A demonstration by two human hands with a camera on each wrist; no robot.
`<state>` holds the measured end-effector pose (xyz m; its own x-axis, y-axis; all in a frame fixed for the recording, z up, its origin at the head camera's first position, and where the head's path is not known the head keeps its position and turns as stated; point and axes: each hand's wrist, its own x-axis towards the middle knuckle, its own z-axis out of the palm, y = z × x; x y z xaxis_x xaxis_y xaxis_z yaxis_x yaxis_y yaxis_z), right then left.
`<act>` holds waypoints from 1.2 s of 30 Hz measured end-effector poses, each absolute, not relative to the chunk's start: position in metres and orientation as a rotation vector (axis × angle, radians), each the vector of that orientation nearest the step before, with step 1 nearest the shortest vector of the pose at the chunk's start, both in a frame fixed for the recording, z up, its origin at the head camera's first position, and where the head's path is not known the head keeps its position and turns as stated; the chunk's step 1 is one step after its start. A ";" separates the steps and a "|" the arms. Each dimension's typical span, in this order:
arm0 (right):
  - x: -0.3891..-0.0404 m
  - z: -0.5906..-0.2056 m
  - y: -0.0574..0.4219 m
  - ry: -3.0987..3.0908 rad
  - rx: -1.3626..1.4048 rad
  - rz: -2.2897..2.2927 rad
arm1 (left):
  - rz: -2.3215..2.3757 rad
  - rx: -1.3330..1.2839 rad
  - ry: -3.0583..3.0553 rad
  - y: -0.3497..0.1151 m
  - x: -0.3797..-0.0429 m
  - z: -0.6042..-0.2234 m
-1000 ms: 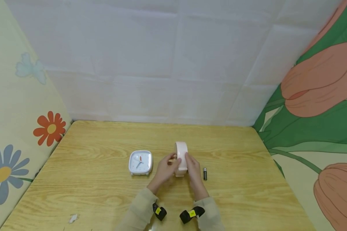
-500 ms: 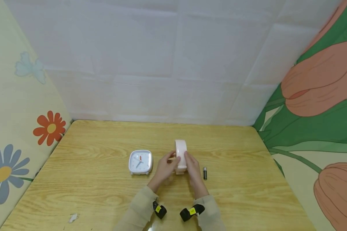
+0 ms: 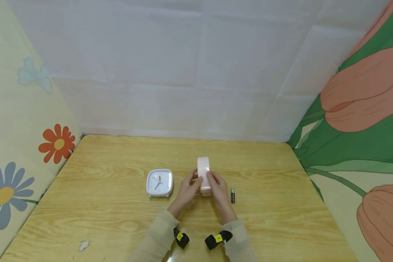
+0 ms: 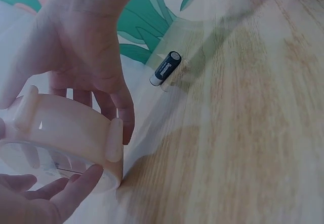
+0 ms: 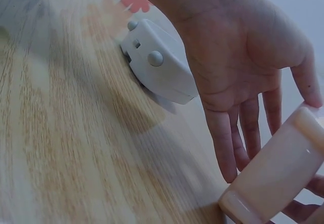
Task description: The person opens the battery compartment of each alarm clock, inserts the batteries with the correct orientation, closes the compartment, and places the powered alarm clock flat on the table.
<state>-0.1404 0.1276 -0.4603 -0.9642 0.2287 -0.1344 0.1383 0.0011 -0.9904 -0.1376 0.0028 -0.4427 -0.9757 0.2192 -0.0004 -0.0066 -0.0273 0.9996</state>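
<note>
A pale pink alarm clock (image 3: pixel 203 165) is held on edge between both hands in the head view. Its clear-fronted dial and two stubby feet show in the left wrist view, where the clock's side (image 4: pixel 73 122) faces the camera. My left hand (image 3: pixel 187 191) grips it from the left, fingertips against the dial side. From the right, my right hand (image 3: pixel 218 189) holds the opposite side, thumb on the rim. A white alarm clock (image 3: pixel 159 183) sits left of my hands, face up. Just right of my right hand, a small black and silver battery (image 3: pixel 233 196) lies on the table.
The wood-grained table (image 3: pixel 275 218) meets a white cloth backdrop (image 3: pixel 170 72) at the back. Flower-printed panels stand along both sides. A small whitish patch (image 3: pixel 83 246) marks the table at front left. Black bands (image 3: pixel 218 238) circle both wrists.
The pink alarm clock has shifted slightly away from the person and turned a little, its top leaning left. Both hands keep hold of it. The white alarm clock and battery stay put.
</note>
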 end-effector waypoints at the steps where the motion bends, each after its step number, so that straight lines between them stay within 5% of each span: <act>1: -0.141 -0.460 0.128 -2.180 -0.397 2.130 | 2.144 0.242 2.061 0.003 -0.138 -0.444; 9: -0.140 -0.457 0.127 -2.234 -0.394 2.092 | 2.239 0.266 1.932 0.003 -0.147 -0.472; 36: -0.145 -0.475 0.127 -2.286 -0.380 1.820 | 2.336 0.177 1.860 0.000 -0.150 -0.482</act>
